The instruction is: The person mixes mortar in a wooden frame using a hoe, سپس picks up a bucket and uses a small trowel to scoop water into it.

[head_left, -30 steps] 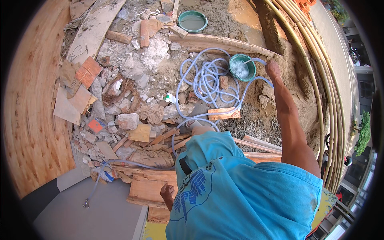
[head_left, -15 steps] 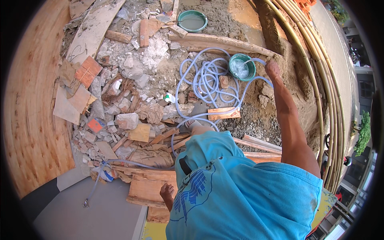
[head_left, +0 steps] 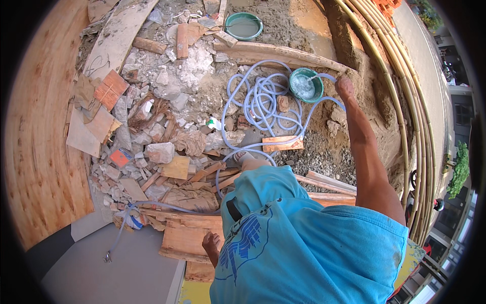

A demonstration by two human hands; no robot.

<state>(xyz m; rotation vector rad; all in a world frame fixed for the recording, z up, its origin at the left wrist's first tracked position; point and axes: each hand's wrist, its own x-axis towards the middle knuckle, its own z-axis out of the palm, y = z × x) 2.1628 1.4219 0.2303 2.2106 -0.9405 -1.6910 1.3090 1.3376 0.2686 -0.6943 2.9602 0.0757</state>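
Note:
My right hand (head_left: pixel 345 88) is closed around a clear bluish hose (head_left: pixel 328 77), its arm stretched forward. From the hose's end, water pours into a green bucket (head_left: pixel 319 93) just left of the hand, and the water in it looks churned and foamy. The rest of the hose lies in loose coils on the ground left of the bucket and trails back past my foot. Low beside my shirt, my left hand (head_left: pixel 211 243) hangs with its fingers curled in; nothing shows in it. A broken brick (head_left: pixel 282 104) lies among the coils.
A second green basin (head_left: pixel 253 35) with murky water stands farther off, beyond a long wooden board (head_left: pixel 283 52). Rubble (head_left: pixel 161 152) and scrap wood cover the left side. Bamboo poles (head_left: pixel 405 66) run along the right. A wooden plank (head_left: pixel 282 144) lies before my foot.
Hardly anything differs. Water keeps running from the hose into the bucket, its foamy surface slightly altered; both hands stay in place.

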